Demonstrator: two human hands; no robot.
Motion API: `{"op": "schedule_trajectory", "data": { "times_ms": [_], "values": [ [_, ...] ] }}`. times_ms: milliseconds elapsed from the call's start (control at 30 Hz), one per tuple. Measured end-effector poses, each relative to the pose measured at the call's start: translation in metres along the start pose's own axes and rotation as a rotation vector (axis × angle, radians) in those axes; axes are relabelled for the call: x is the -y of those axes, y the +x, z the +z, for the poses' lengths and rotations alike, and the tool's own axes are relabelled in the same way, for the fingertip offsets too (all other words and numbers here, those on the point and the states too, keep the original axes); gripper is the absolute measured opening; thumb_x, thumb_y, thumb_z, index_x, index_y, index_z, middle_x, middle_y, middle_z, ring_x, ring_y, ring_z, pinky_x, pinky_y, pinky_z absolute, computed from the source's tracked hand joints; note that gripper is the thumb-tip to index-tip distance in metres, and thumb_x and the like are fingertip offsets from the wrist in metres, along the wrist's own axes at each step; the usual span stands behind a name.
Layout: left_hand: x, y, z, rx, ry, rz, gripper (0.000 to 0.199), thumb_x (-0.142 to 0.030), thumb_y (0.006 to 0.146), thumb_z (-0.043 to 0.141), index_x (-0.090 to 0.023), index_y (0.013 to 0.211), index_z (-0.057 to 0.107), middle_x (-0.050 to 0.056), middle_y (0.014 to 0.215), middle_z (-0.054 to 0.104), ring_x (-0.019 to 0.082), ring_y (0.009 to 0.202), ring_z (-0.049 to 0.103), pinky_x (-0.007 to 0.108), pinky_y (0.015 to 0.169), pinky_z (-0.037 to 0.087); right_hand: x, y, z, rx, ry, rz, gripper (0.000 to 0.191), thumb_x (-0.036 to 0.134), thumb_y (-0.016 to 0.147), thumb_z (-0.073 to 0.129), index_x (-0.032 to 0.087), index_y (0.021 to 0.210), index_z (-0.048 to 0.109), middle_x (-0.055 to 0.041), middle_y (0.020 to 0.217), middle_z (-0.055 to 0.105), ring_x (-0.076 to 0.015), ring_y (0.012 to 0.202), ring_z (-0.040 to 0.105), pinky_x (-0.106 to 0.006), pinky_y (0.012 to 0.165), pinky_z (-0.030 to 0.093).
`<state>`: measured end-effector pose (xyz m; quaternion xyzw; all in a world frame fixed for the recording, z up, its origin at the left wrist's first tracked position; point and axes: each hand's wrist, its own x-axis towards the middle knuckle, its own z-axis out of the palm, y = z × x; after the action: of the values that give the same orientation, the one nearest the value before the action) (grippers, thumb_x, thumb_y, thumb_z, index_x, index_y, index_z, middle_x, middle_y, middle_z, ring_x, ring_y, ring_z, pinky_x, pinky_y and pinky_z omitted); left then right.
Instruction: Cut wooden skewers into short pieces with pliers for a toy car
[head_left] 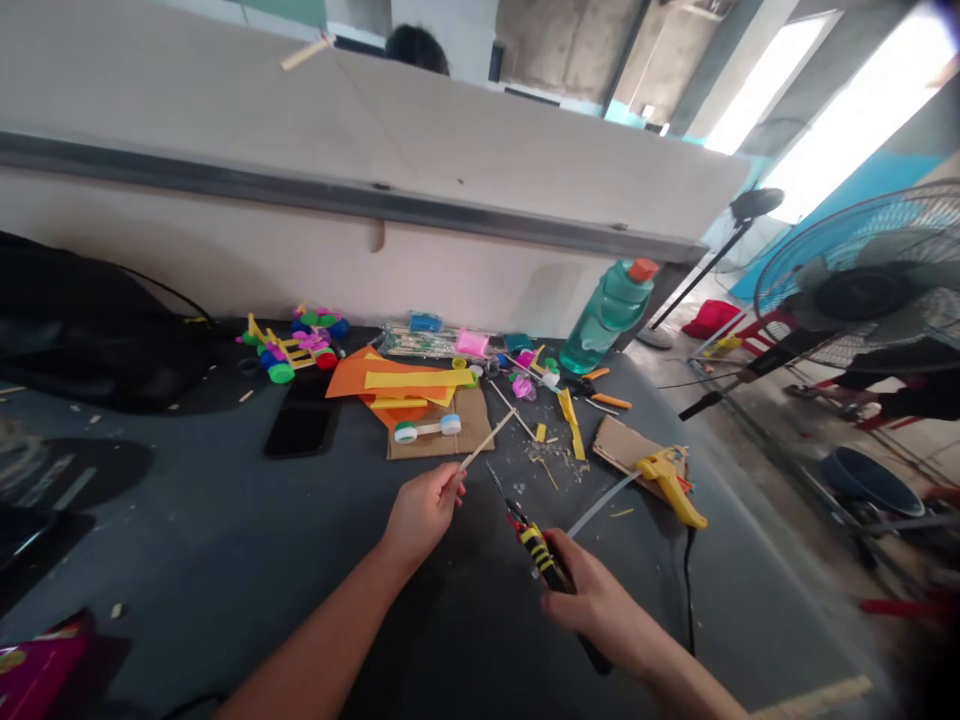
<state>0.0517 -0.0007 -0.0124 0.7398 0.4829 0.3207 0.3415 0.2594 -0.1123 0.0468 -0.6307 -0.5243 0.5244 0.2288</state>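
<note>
My left hand (424, 515) is closed, pinching a thin wooden stick (487, 440) that slants up and to the right. My right hand (592, 595) is wrapped round a black-and-yellow handled tool (541, 553) with a slim pointed metal tip; its exact kind is unclear. The tip points up and left, just below the stick and apart from it. Ahead of my left hand, a white bar with bottle-cap wheels (427, 429) lies on a piece of cardboard (474, 408). Orange and yellow paper strips (409, 380) overlap the cardboard's back.
A yellow glue gun (670, 485) with a trailing cord rests at the right on cardboard. Behind stand a teal bottle (606, 320) and orange-handled pliers (607, 400). A phone (300, 420) and small cap-wheeled models (292, 345) lie left. A low partition (337, 230) bounds the table's back.
</note>
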Motion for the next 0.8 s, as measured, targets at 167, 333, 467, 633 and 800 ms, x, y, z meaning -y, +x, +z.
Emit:
{"op": "schedule_trajectory", "data": {
  "times_ms": [167,333,467,633,800],
  "values": [
    [-0.0046,-0.0006,-0.0031,0.046,0.029,0.008,0.03,-0.034,0.094,0.036,-0.021,0.075,0.056,-0.002,0.068,0.062,0.012,0.063,0.061,0.022,0.063,0.042,-0.0005,0.0095,0.0054,0.021,0.011,-0.009,0.033,0.015,0.061,0.051,0.017,0.095,0.052,0.0036,0.075,0.048,-0.0132,0.069,0.043,-0.023,0.058,0.032],
    [-0.0041,0.0003,-0.0041,0.059,0.033,-0.006,0.03,-0.032,0.094,0.036,-0.021,0.075,0.056,-0.002,0.067,0.062,0.012,0.062,0.06,0.022,0.062,0.041,0.0043,0.009,0.0051,0.062,0.037,0.006,0.037,0.015,0.062,0.049,0.018,0.1,0.051,0.0038,0.075,0.047,-0.0131,0.068,0.042,-0.023,0.057,0.032],
    [-0.0035,0.0004,-0.0048,0.076,0.048,-0.002,0.029,-0.031,0.094,0.035,-0.021,0.076,0.056,-0.001,0.07,0.063,0.013,0.063,0.061,0.023,0.064,0.042,0.0055,0.0099,0.0059,0.077,0.028,0.001,0.037,0.015,0.062,0.05,0.018,0.099,0.051,0.0033,0.077,0.048,-0.0139,0.07,0.043,-0.024,0.059,0.032],
    [-0.0043,0.0001,-0.0068,0.091,0.128,0.051,0.032,-0.031,0.094,0.034,-0.021,0.072,0.055,0.0,0.068,0.063,0.015,0.067,0.06,0.023,0.064,0.04,0.0048,0.0106,0.0045,0.095,0.046,-0.008,0.032,0.015,0.062,0.049,0.018,0.093,0.052,0.0028,0.078,0.047,-0.0141,0.072,0.043,-0.024,0.06,0.032],
    [-0.0051,0.0007,-0.0081,0.109,0.147,0.065,0.03,-0.028,0.094,0.035,-0.021,0.07,0.052,-0.001,0.067,0.061,0.014,0.066,0.059,0.022,0.063,0.039,-0.0001,0.0101,0.0032,0.147,0.19,0.056,0.038,0.018,0.061,0.05,0.019,0.099,0.051,0.0032,0.077,0.047,-0.0121,0.066,0.041,-0.023,0.057,0.03]
  ]
}}
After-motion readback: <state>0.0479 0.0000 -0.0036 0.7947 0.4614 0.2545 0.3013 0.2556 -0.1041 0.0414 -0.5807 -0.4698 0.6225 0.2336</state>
